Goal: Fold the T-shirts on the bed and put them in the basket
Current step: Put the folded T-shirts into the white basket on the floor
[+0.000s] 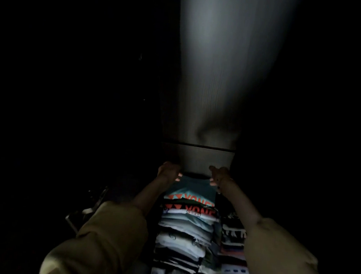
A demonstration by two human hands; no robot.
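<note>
Two hands are showing, both reaching forward from tan sleeves (105,235). One teal T-shirt (192,188) is lying on top of a tall stack of folded shirts (185,233); the layers in the stack are too many and too dim to count. A second, shorter pile (233,246) is sitting just beside it on the right.

The left hand (169,172) is gripping the far left corner of the teal T-shirt, fingers curled over its edge. The right hand (218,177) is gripping the far right corner in the same way, fingertips curled onto the cloth.

The teal T-shirt is lying flat, folded, its long axis running away from the person. Orange lettering on its near part is reading across, left to right. The shirt directly under it is carrying similar orange lettering on a dark band.

A grey panel (215,74), lit down its middle, is rising directly behind the stack, with a horizontal seam just above the hands. A pale metal frame (85,211) is showing dimly to the left of the left sleeve. Everything else is lying in darkness and cannot be made out.
</note>
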